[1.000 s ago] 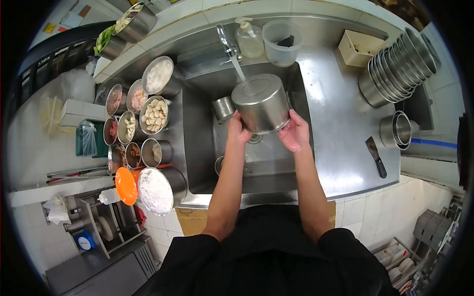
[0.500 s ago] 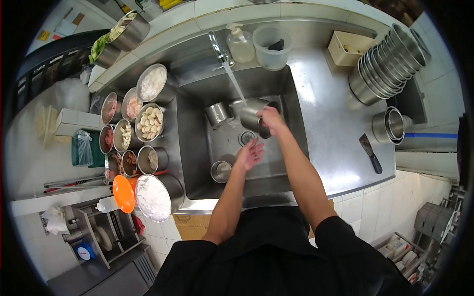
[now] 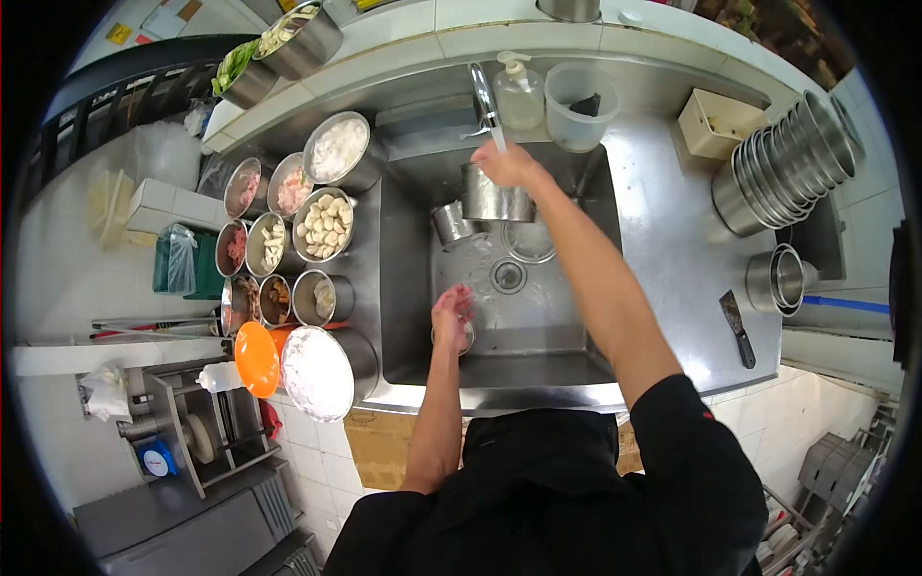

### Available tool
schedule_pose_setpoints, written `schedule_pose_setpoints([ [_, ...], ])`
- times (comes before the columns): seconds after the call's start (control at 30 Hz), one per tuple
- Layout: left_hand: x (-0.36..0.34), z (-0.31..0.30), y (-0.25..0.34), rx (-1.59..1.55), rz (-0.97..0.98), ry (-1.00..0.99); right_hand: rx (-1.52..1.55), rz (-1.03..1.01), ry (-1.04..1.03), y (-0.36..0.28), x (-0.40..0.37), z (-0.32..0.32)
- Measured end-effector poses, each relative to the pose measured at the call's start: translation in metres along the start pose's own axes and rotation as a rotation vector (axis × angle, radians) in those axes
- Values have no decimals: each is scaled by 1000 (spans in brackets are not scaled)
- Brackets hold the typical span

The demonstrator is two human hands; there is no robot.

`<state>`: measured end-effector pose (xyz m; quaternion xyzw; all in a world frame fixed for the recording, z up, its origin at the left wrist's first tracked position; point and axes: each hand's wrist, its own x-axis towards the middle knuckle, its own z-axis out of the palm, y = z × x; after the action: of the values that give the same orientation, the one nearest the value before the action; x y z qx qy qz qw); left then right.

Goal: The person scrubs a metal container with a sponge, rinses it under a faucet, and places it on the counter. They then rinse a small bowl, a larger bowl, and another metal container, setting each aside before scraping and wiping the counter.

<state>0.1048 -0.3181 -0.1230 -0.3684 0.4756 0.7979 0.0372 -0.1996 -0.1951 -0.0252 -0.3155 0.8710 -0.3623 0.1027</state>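
In the steel sink [image 3: 567,341], my right hand [image 3: 509,167] grips the upper rim of a steel pot [image 3: 497,199]. The pot is held nearly upright under the tap [image 3: 485,104], and water runs down at the hand and rim. My left hand [image 3: 451,312] is held lower in the sink, fingers loosely apart, holding nothing. Beneath it a small steel container [image 3: 468,338] is mostly hidden. A second steel pot [image 3: 453,225] lies tilted just left of the held one. To its right, a round shiny vessel [image 3: 530,244] rests on the sink floor near the drain [image 3: 508,276].
Steel pots of food [image 3: 324,227] crowd the left ledge, beside a large pot of white powder [image 3: 317,374] and an orange lid [image 3: 256,360]. Behind stand a soap pump bottle [image 3: 520,96] and plastic tub [image 3: 582,110]. At right are stacked steel pots [image 3: 783,158] and a scraper [image 3: 738,329].
My right hand has brought the pot up toward the tap and turned it more upright. My left hand has moved down-left, over the small container. The camera view has shifted.
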Motion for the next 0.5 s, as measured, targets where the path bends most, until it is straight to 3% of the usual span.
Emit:
schedule_pose_setpoints([
  [0.07, 22, 16, 22, 63, 132, -54, 234, 46, 170, -11, -46, -13],
  [0.13, 37, 54, 66, 77, 194, -87, 836, 207, 205, 9, -96, 1],
  [0.23, 76, 105, 117, 262, 196, -445, 1577, 421, 488, 21, -164, 16],
  [0.27, 79, 129, 127, 332, 231, -499, 1624, 551, 623, 17, -180, 12],
  [0.3, 92, 147, 132, 404, 136, -544, 1666, 677, 763, 13, -192, 7],
  [0.37, 109, 182, 139, 509, -17, -680, 1744, 647, 812, 30, -213, 9],
  [0.43, 94, 213, 148, 701, -70, -681, 1821, 609, 838, 39, -226, -1],
  [0.5, 89, 228, 156, 684, -172, -807, 1793, 572, 908, 35, -233, -12],
])
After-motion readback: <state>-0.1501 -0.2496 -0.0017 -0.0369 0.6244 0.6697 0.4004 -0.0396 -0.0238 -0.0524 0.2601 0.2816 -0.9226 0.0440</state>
